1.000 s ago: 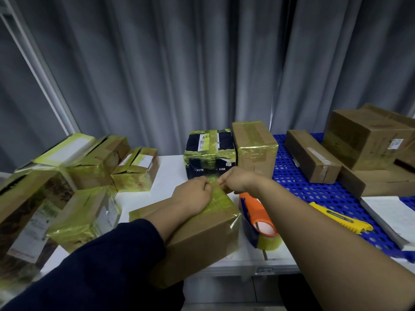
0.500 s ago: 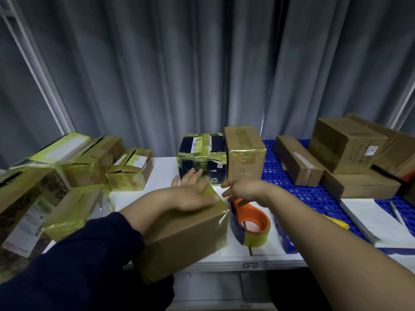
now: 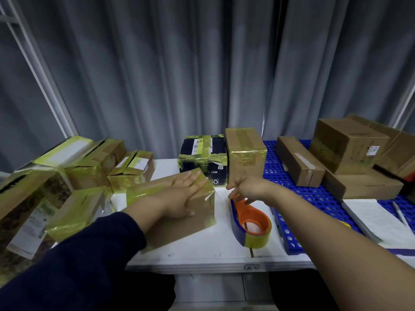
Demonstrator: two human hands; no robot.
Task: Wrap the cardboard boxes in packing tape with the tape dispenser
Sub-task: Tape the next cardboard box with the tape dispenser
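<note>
A brown cardboard box (image 3: 179,227), partly covered in yellowish clear tape, lies on the white table (image 3: 202,254) in front of me. My left hand (image 3: 183,196) rests flat on its top with the fingers spread. Just to the right lies the tape dispenser (image 3: 258,215), orange and blue with a roll of yellowish tape at its near end. My right hand (image 3: 249,187) is over the dispenser's far end, with thumb and fingers curled down onto the orange handle.
Several tape-wrapped boxes (image 3: 78,214) crowd the left side. A taped black box (image 3: 202,158) and a taped brown box (image 3: 244,153) stand behind. On the blue perforated mat (image 3: 292,176) at right are plain brown boxes (image 3: 345,144), a white pad (image 3: 377,218) and a yellow cutter (image 3: 344,224).
Both hands left the box's far corner. The left hand opened and flattened on the box top. The right hand moved right and down onto the dispenser's far end. My view tilted.
</note>
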